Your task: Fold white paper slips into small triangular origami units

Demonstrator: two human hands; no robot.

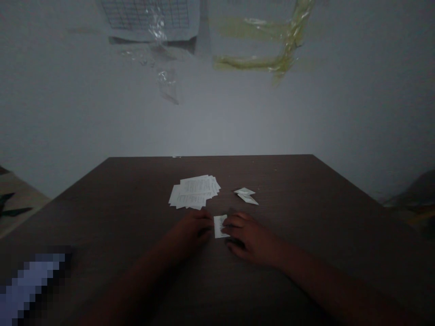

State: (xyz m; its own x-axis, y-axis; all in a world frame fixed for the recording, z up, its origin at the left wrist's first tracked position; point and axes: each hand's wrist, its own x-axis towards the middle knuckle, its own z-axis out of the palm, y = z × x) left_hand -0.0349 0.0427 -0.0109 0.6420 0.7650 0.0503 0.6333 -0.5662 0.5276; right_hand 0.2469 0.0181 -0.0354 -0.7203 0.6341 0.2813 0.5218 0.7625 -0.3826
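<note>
A small white piece of paper (pixel 219 227) with printed lines lies on the dark wooden table (pixel 142 190) between my hands. My right hand (pixel 249 237) rests on its right part, with the fingers stretched out and apart, covering that side. Close to the paper's left edge is my left hand (pixel 195 231). Its fingers are loosely bent, the thumb stands apart, and it appears to hold nothing. Beyond my left hand lies a spread pile of printed white paper sheets (pixel 193 192). Farther off, past my right hand, sit folded pointed paper pieces (pixel 246 194).
A pale wall (pixel 238 117) rises behind the table's far edge. Taped to it are a gridded sheet (pixel 149 18) and strips of yellowish tape (pixel 251 62). A blurred, pixelated bluish object (pixel 30 280) is at the lower left. The room is dim.
</note>
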